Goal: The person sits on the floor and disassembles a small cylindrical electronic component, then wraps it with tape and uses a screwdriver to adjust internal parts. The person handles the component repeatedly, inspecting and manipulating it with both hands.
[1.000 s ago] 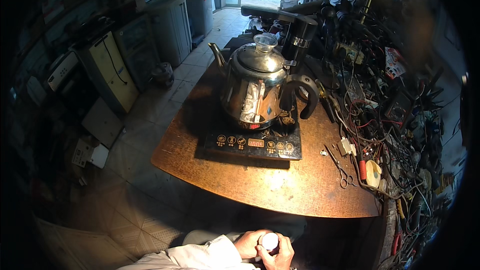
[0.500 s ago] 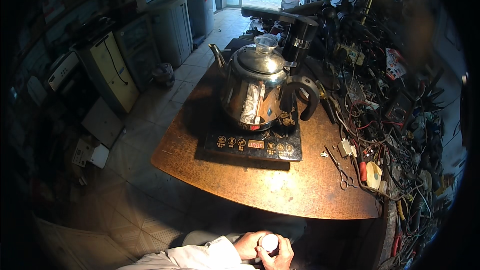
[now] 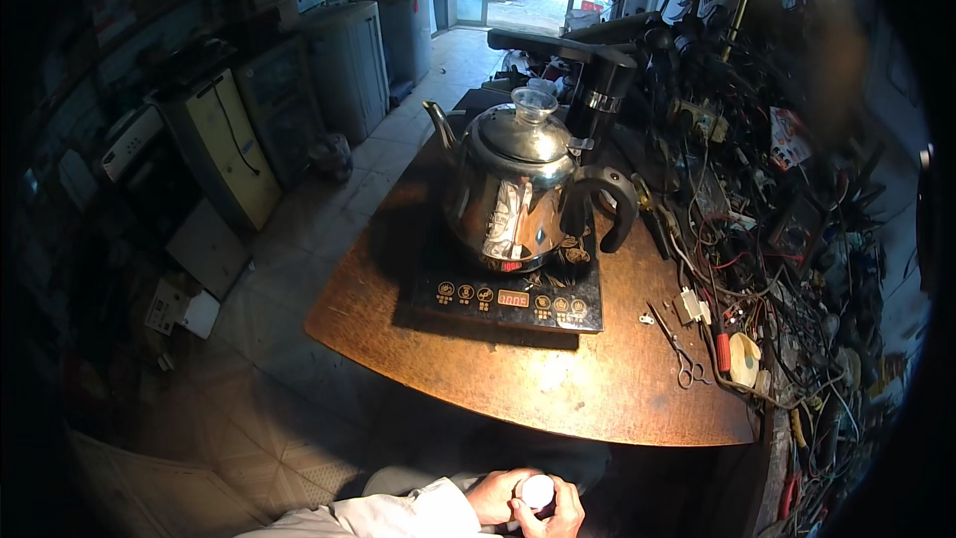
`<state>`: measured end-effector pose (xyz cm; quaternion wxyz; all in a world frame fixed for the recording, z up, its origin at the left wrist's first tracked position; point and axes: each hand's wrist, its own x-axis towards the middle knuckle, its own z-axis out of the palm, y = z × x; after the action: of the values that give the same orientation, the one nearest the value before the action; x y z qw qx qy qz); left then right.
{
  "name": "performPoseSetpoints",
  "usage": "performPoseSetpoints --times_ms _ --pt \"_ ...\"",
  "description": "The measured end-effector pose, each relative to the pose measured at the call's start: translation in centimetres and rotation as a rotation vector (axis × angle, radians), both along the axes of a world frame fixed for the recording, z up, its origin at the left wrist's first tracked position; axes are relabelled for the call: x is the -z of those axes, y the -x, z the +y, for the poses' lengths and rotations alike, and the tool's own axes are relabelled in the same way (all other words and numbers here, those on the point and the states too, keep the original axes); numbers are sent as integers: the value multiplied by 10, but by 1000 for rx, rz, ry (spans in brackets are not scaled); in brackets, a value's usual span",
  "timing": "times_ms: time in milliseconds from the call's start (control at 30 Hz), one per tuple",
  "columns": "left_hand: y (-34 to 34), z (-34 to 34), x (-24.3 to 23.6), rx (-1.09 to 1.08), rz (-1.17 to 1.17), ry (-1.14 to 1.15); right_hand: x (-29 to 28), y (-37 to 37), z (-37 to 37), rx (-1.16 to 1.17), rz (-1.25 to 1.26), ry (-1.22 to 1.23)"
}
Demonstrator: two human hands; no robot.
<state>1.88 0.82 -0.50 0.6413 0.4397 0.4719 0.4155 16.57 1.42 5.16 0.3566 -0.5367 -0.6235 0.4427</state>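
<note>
Low in the head view, in front of the table edge, my left hand [image 3: 492, 499] and my right hand [image 3: 562, 514] are closed together around a small white round-topped object [image 3: 537, 491]. Its pale top faces up between my fingers; the lower part is hidden, so its kind cannot be told. Beyond my hands, a shiny steel kettle [image 3: 513, 204] with a glass lid knob and black handle rests on a black induction cooker [image 3: 478, 311], whose red display is lit. Neither hand touches them.
The brown wooden table [image 3: 448, 374] has a curved front edge. Scissors [image 3: 680, 349] lie at its right, beside a red-handled tool [image 3: 723, 351] and a large tangle of cables and parts [image 3: 747, 219]. Old appliances [image 3: 344, 70] line the left wall; a doorway stands far ahead.
The table and kettle sit slightly lower in the picture, as the view has tilted a little. My hands keep nearly the same grip on the white object.
</note>
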Motion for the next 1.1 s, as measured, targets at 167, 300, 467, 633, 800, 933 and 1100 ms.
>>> performPoseSetpoints --times_ms 167,300,467,633,800,933,1100 --pt "9 8 1 84 -50 -43 2 -1 0 -9 -11 33" --pt "15 11 -7 107 -97 -46 2 -2 1 -15 -18 50" --pt "0 1 8 19 -198 177 2 -4 -1 -24 -32 81" --pt "14 12 -19 86 -56 1 3 -5 -1 -19 -32 78" --pt "2 3 -6 12 25 14 7 -6 -2 -22 -25 62" --pt "-1 4 2 18 127 -96 8 -6 -3 -21 -25 56" --pt "8 8 0 66 15 -80 10 -7 -4 -22 -25 53"
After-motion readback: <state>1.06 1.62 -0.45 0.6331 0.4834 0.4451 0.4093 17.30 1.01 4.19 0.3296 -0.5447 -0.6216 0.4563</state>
